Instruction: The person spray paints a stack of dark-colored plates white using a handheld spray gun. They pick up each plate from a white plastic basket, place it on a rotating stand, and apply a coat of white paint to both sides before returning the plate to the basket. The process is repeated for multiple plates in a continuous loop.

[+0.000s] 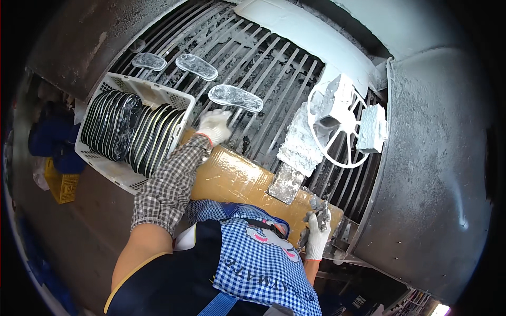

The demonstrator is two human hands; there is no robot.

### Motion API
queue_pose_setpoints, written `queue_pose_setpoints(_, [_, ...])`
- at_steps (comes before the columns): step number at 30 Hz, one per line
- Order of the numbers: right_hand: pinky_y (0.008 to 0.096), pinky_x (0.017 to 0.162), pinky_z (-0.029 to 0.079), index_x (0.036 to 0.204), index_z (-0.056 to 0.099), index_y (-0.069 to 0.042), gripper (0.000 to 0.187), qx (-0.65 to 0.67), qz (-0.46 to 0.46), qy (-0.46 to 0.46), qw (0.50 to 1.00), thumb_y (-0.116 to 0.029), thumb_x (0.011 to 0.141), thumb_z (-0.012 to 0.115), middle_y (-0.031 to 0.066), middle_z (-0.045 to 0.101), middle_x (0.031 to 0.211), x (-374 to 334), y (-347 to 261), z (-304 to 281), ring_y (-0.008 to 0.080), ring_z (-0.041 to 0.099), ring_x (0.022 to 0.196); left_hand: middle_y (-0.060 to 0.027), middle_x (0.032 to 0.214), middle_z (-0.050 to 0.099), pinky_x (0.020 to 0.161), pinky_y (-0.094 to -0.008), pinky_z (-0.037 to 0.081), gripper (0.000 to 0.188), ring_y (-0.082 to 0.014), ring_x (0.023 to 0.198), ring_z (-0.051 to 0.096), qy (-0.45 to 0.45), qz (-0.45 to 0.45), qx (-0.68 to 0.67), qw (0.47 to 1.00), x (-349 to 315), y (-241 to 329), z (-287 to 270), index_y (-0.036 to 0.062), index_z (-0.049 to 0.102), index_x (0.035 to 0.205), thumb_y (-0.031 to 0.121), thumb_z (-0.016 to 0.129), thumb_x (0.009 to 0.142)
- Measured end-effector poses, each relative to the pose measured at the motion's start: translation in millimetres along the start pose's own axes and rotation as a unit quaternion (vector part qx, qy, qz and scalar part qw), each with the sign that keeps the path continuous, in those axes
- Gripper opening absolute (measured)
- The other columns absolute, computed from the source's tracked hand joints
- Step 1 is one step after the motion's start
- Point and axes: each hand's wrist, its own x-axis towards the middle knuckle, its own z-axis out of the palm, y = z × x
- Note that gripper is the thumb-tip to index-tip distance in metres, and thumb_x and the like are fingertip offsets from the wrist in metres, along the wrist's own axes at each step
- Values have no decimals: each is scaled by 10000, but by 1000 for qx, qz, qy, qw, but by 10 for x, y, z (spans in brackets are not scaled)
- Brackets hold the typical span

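My left hand point(215, 126), in a white knit glove, hovers by the near edge of a shoe sole point(235, 98), fingers loosely apart and nothing visible in them. This sole is pale and glossy, lying flat on the slatted grate point(269, 79). Two similar pieces, a middle sole point(196, 67) and a smaller-looking far sole point(149, 61), rest to its left. At lower right my gloved right hand point(318, 231) is closed around a grey-crusted spray gun point(320, 211). Its trigger area is hard to make out.
Left of the grate, a white plastic basket point(113, 169) holds several dark soles on edge. Tape-covered cardboard point(232, 171) lines the near edge. A white-coated wheel point(347, 125) with blocks stands at right, beside a dark metal wall point(427, 174). A yellow crate point(60, 181) sits lower left.
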Motion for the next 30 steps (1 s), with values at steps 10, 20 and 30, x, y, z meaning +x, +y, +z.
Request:
queue_pose_setpoints(10, [248,450,407,1321,666,-64,368,25,14,-14,999,-185,976,706,-7,632,823,-60,-88,-96,69,487,504,-235,981,765,884,-500,590,267,-406,1037,742,-87,59,125,987,95,-960,556,42,784,997,101,643,778])
queue_pose_setpoints(20, [312,980,471,1500,583,-34,527,103,35,-9,994,-136,994,692,54,688,1277,22,411,-417,134,602,1138,-172,1202,759,980,-381,586,527,-294,1065,745,-376,227,119,890,-286,995,-1078,69,757,1236,235,834,742])
queue_pose_setpoints(30, [242,474,408,1420,672,-76,442,165,-4,68,984,-127,981,697,-38,633,894,-68,633,-655,51,498,569,-166,1240,718,515,-214,586,592,-107,657,692,-171,157,-568,789,-299,2463,-2237,-4,556,1495,57,753,940])
